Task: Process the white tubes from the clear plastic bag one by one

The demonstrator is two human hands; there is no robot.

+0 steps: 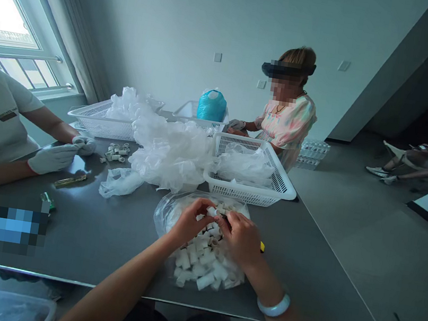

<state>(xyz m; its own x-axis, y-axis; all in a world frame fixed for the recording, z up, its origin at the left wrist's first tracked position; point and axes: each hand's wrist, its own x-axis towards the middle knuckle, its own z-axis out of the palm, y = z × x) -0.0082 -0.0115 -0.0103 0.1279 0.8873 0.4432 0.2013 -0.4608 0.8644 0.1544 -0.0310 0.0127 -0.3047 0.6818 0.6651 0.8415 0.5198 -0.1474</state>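
Above a heap of short white plastic tube fittings (207, 259), both my hands meet at one piece. My left hand (192, 220) pinches a white tube fitting (212, 212) between thumb and fingers. My right hand (243, 240) is closed around a slim tool with a yellow end (262, 247), which pokes out behind the palm. A dark part of it shows by the fingertips, close to the fitting; my fingers hide the rest. The heap lies on and in a clear plastic bag (163, 214) spread on the dark table (300, 281).
Beyond the bag stand a white basket (285, 190) with clear plastic inside and a large mound of plastic bags (171, 149). At left, a co-worker's gloved hands (53, 158) are near a small fitting pile (116, 152). Another person (288, 118) sits across the table.
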